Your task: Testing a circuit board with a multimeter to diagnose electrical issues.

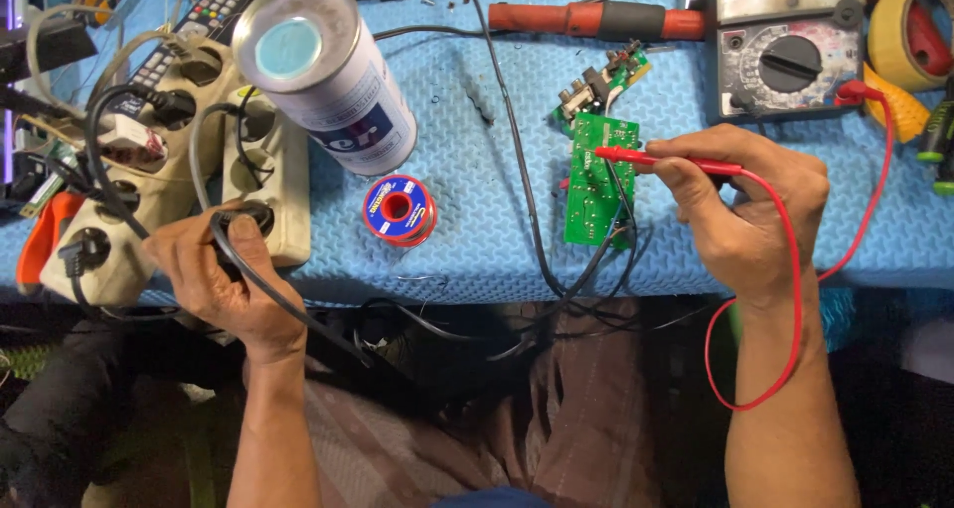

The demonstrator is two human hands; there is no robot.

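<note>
- A cream power strip lay at the left end of the blue foam mat, several black cables plugged into its sockets.
- The left hand was clenched around a black plug seated at the strip's near socket, its black cord running down off the table edge.
- A silver spray can lay tilted just right of the strip; a red-and-blue solder spool sat on the mat near the can.
- A green circuit board lay at mid-mat, black leads crossing it.
- The right hand grasped a red test probe between thumb and fingers, the tip resting on the board's upper part.
- The probe's red lead looped below the wrist and rose to an analogue multimeter at upper right.
- A red-handled tool lay along the far edge, left of the meter.
</note>
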